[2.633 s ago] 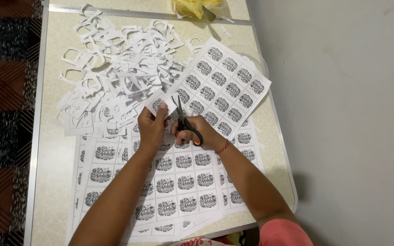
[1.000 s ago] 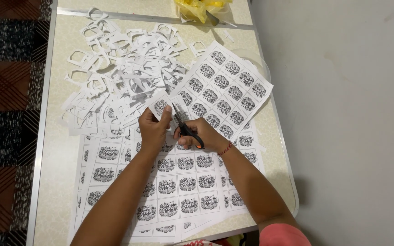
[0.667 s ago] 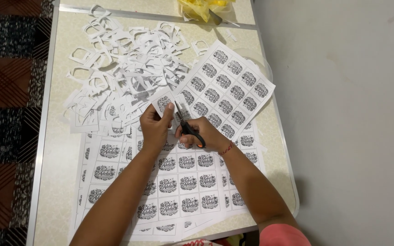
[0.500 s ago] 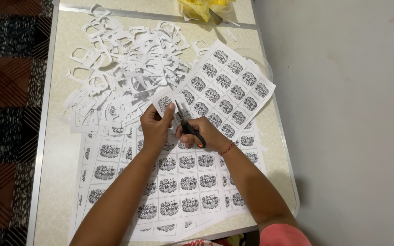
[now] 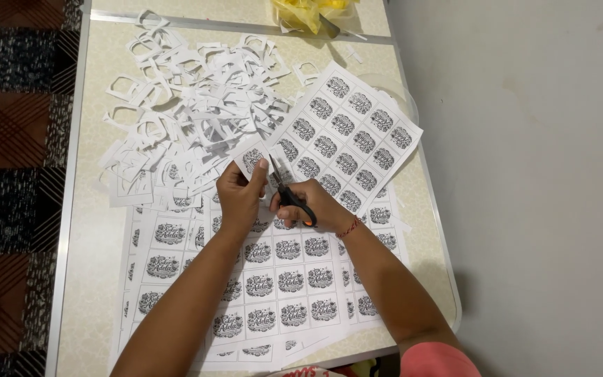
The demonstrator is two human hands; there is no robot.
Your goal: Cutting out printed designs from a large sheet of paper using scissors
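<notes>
White paper label cutout (image 5: 251, 158) pinched in left hand (image 5: 240, 197); right hand (image 5: 320, 207) grips black-orange scissors (image 5: 286, 190), trimming above table. Big offcut pile (image 5: 190, 105) done; printed label sheets (image 5: 273, 279) uncut.

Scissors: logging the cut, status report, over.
Right hand grips scissors, blades at small paper label. Left hand pinches label. Paper scraps heaped beyond; nothing blocking.

Likely a home, folding table (image 5: 92, 230) with metal rim, patterned rug (image 5: 8, 139), plain white wall (image 5: 525, 174)
</notes>
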